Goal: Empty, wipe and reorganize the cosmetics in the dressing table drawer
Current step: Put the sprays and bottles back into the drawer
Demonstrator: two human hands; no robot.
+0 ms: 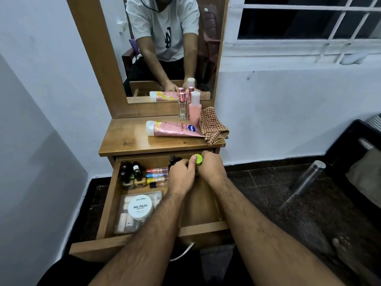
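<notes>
The wooden drawer (107, 203) stands pulled out below the dressing table top (127, 139). Both hands meet at its back right corner around a green-capped container (198, 158). My left hand (181, 176) presses its thumb against the cap, and my right hand (212, 168) wraps the body from the right. In the drawer's left part stand nail polish bottles (132, 174), coloured tubes (157, 175) lie beside them, and a white nail polish remover tub (140, 206) rests on a clear box (123, 221). Dark bottles (172, 161) peek out behind my left hand.
On the table top lie a pink Vaseline tube (173, 129), a pink bottle (194, 109), a small perfume bottle (182, 106) and a checkered cloth (213, 125). A mirror (171, 48) rises behind. A steel flask (309, 174) lies on the dark floor at right.
</notes>
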